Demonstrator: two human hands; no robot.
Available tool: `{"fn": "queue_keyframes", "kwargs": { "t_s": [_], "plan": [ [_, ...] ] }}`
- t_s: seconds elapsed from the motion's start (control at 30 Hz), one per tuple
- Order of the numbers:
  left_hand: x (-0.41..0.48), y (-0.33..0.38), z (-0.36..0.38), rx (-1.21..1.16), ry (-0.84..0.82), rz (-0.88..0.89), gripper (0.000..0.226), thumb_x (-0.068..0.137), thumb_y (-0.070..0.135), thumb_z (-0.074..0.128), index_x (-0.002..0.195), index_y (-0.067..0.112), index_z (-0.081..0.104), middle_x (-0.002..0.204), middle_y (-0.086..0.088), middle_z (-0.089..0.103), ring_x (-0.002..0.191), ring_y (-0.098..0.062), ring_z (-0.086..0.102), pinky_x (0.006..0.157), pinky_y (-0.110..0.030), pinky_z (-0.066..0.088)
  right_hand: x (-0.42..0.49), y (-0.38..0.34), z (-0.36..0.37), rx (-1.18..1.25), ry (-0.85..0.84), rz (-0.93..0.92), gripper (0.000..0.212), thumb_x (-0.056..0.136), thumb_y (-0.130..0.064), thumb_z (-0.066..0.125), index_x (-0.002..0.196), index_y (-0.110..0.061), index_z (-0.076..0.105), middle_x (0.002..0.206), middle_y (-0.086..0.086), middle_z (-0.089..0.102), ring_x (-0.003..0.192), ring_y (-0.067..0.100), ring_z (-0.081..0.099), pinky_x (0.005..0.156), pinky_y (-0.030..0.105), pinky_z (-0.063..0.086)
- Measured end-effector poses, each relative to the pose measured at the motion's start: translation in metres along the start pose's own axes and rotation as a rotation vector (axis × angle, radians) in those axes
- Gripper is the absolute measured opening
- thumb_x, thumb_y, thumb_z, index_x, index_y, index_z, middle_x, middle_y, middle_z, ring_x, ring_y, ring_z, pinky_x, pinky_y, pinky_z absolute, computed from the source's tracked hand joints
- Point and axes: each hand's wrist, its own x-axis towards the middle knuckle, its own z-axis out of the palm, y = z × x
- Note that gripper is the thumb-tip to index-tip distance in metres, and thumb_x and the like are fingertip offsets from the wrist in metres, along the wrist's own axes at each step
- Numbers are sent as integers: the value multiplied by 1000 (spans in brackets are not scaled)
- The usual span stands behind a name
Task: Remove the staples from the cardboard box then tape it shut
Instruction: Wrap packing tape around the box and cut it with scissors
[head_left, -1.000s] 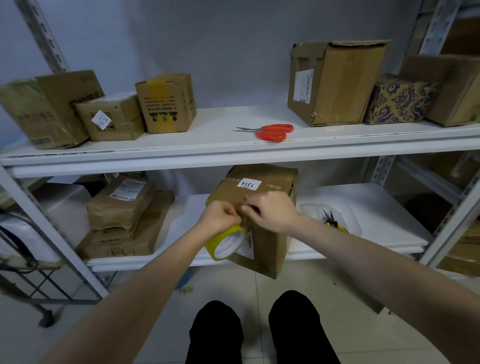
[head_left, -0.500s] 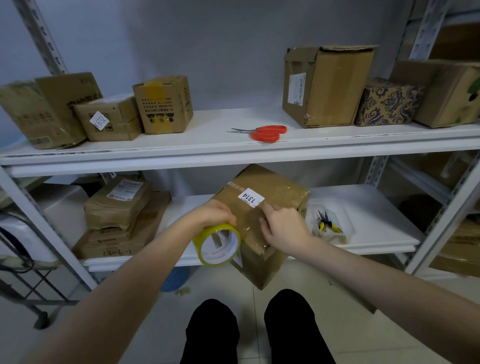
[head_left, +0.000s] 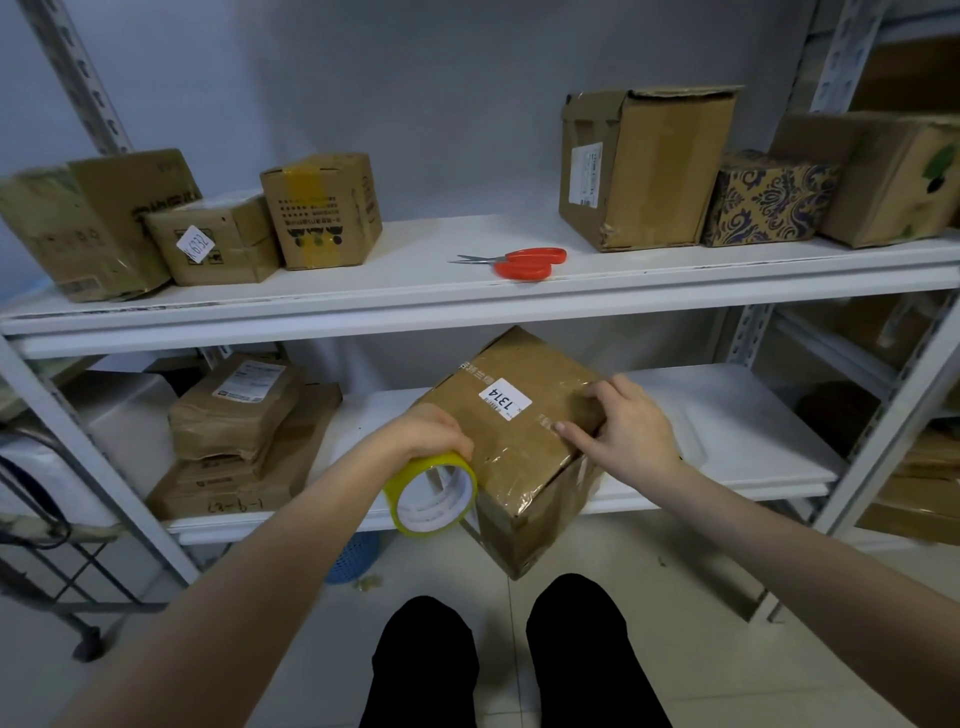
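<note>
A brown cardboard box (head_left: 519, 457) with a white label reading 1314 hangs over the front edge of the lower shelf, tilted with one corner toward me. Clear tape shines across its top face. My left hand (head_left: 431, 431) grips a yellow-rimmed roll of clear tape (head_left: 431, 493) against the box's left edge. My right hand (head_left: 618, 431) lies on the top face near the right edge, thumb and fingers spread and pressing the tape down.
Red-handled scissors (head_left: 519, 260) lie on the upper shelf (head_left: 415, 306) among several cardboard boxes. Wrapped parcels (head_left: 234, 415) are stacked at the left of the lower shelf (head_left: 727, 415). A blue basket (head_left: 353, 556) sits on the floor. My legs are below the box.
The box has turned so its label faces up and rotated. My right hand slid from the box's middle to its right edge. The tape roll dropped lower on the left.
</note>
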Motion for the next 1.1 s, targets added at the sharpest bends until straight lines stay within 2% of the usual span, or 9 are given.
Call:
{"fn": "queue_keyframes", "kwargs": {
  "t_s": [0.07, 0.2, 0.4, 0.5, 0.57, 0.7, 0.8, 1.0, 1.1],
  "plan": [
    [2, 1, 0, 18, -4, -1, 5, 76, 15, 69, 76, 13, 64, 79, -3, 57, 69, -12, 50, 58, -21, 42, -1, 4, 2, -5, 11, -73, 48, 83, -59, 57, 111, -20, 62, 105, -4, 55, 103, 20, 54, 72, 32, 49],
    [5, 0, -1, 19, -4, -2, 5, 75, 16, 69, 78, 14, 65, 81, -4, 58, 73, -14, 52, 64, -23, 44, 5, 5, 5, -125, -8, -122, 61, 82, -66, 31, 115, -25, 61, 107, -3, 54, 102, 20, 51, 67, 33, 51],
    [3, 1, -2, 36, -40, -17, 7, 77, 16, 68, 80, 12, 63, 73, -1, 52, 62, -11, 47, 50, -18, 39, 13, 0, 3, -251, 21, -200, 46, 83, -57, 42, 90, -17, 63, 86, -2, 57, 82, 21, 58, 60, 28, 41],
    [4, 0, -2, 73, -55, -19, 9, 76, 17, 68, 79, 12, 63, 76, -1, 53, 65, -11, 48, 55, -20, 40, 28, -11, 2, -273, 6, -252, 39, 81, -48, 42, 78, -12, 58, 81, 3, 55, 77, 26, 59, 65, 32, 41],
    [6, -1, -3, 60, -54, -29, 9, 76, 18, 69, 80, 12, 63, 78, -2, 54, 69, -13, 49, 59, -22, 41, 49, -27, 2, -217, -78, -203, 33, 85, -39, 47, 99, -11, 57, 99, 5, 55, 95, 27, 57, 70, 34, 44],
    [9, -1, -3, 39, -35, -28, 10, 77, 18, 68, 81, 11, 63, 82, -4, 55, 77, -16, 50, 68, -25, 43, 95, -53, 8, -221, -413, -34, 57, 93, -40, 40, 147, -26, 29, 145, 4, 37, 131, 27, 38, 96, 42, 42],
    [12, -4, -1, -22, -16, -40, 8, 77, 17, 68, 77, 12, 61, 85, -5, 56, 79, -17, 51, 69, -26, 44, 111, -54, 18, -272, -482, -2, 53, 95, -40, 33, 147, -28, 30, 150, 7, 33, 135, 29, 34, 102, 46, 39],
    [17, -15, 3, -225, 50, -53, 12, 75, 10, 68, 67, 13, 60, 77, -6, 56, 73, -17, 52, 69, -27, 47, 103, -45, 23, -307, -359, -120, 45, 98, -33, 35, 141, -22, 40, 144, 6, 37, 130, 26, 36, 95, 43, 43],
    [14, -17, 2, -277, 97, -55, 15, 74, 8, 68, 64, 13, 59, 73, -6, 56, 70, -17, 52, 67, -27, 46, 97, -37, 20, -184, -405, -162, 43, 97, -37, 43, 136, -18, 47, 137, 7, 42, 128, 26, 38, 101, 41, 41]
  ]
}}
